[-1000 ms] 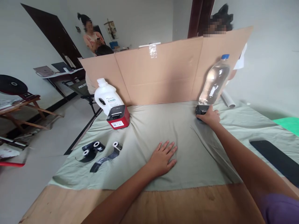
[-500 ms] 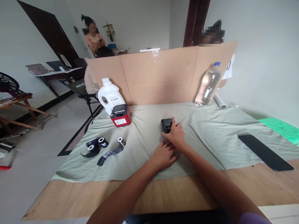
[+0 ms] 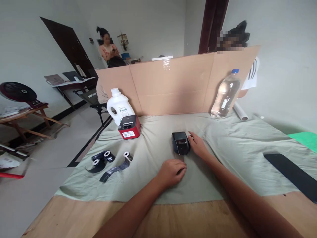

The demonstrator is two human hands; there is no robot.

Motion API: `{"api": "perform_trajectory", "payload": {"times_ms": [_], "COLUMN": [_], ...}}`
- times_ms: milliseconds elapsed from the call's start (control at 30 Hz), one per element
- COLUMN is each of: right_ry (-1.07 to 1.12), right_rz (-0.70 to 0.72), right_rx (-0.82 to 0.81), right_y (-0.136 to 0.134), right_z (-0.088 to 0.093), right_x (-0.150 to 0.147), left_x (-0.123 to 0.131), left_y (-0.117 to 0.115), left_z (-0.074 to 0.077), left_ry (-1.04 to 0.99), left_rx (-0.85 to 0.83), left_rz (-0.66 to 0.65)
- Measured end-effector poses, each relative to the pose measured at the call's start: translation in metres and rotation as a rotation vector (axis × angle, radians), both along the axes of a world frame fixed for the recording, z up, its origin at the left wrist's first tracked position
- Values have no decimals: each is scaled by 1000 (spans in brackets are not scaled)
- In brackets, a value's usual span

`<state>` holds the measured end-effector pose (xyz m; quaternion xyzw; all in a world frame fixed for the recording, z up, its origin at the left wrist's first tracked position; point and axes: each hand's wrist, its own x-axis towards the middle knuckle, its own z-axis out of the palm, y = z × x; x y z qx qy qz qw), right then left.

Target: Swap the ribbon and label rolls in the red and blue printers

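Note:
A small black portable printer (image 3: 181,143) lies on the green cloth in front of me. Against its right side rests my right hand (image 3: 198,145), fingers stretched forward along the edge rather than wrapped around it. Nearer to me, my left hand (image 3: 172,172) sits on the cloth just below the printer, its fingers curled in toward the thumb with nothing visible in them. To the left are two dark rolls (image 3: 102,161) side by side. Another roll (image 3: 127,156) has a dark strip (image 3: 112,172) unrolled from it toward me.
A red and black printer (image 3: 129,127) stands before a white jug (image 3: 120,105) at the back left. A cardboard panel (image 3: 170,87) closes off the far side. At right are a clear bottle (image 3: 226,94), a white tube (image 3: 240,112) and a flat black slab (image 3: 292,175). Two people are beyond.
My right hand has slid off the printer's top to its right side, uncovering it. My left hand has curled its spread fingers. The camera view has shifted slightly.

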<state>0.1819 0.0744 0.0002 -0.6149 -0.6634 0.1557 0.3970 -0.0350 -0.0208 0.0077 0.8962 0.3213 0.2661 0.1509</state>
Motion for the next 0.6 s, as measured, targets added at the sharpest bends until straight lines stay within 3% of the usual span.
{"api": "perform_trajectory", "payload": {"times_ms": [100, 200, 300, 367, 467, 533, 600], "right_ry": [-44, -84, -91, -88, -82, -89, -101], "right_rz": [35, 45, 46, 52, 58, 56, 53], "right_rx": [49, 62, 55, 51, 33, 18, 12], "right_y": [2, 0, -1, -1, -2, -3, -4], "right_z": [-10, -14, -14, -13, -13, -12, -10], "right_x": [-2, -3, -2, -2, -2, -3, -3], "left_x": [-6, -8, -2, 3, 8, 6, 1], "left_y": [-2, -7, -2, 14, 58, 93, 121], "left_z": [23, 45, 52, 49, 40, 37, 35], "left_ry": [-134, -191, -93, -13, -99, -232, -285], "left_rx": [22, 94, 128, 76, -162, -489, -873], "left_rz": [120, 89, 47, 125, 383, 521, 538]}}
